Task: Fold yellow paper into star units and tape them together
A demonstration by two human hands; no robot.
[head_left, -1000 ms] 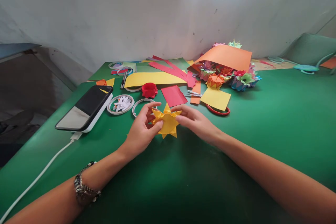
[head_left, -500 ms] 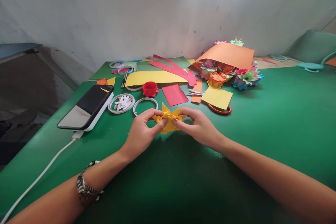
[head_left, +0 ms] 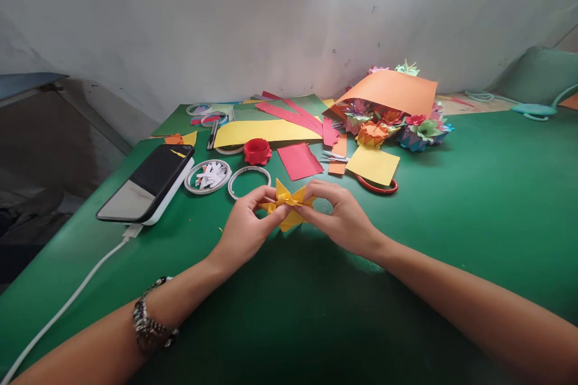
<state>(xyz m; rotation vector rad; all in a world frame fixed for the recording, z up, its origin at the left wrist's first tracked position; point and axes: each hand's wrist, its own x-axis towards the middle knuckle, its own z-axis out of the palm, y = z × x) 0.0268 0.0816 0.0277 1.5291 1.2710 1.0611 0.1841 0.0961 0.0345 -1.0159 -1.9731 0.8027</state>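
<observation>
A folded yellow paper flower (head_left: 291, 216) with pointed petals is pinched between both hands above the green table. My left hand (head_left: 253, 219) grips its left side with thumb and fingers, and my right hand (head_left: 343, 213) grips its right side the same way. The fingertips cover parts of its folds. Just beyond the hands lie a white tape ring (head_left: 249, 169), a red paper cup shape (head_left: 257, 151) and a red paper piece (head_left: 300, 162). Red-handled scissors (head_left: 379, 189) lie partly under a yellow paper square (head_left: 373, 165).
A phone (head_left: 149, 183) rests on a white block with a cable (head_left: 85, 286) at left. A ring of paper scraps (head_left: 208, 177) stands beside it. Paper strips (head_left: 271, 131), a cutter (head_left: 212, 135) and finished paper flowers (head_left: 424, 132) under an orange sheet (head_left: 388, 93) lie behind.
The fingers have shifted slightly on the yellow paper flower, and the right-hand fingertips now cover more of its right side. Both hands keep hold; the view has moved a little.
</observation>
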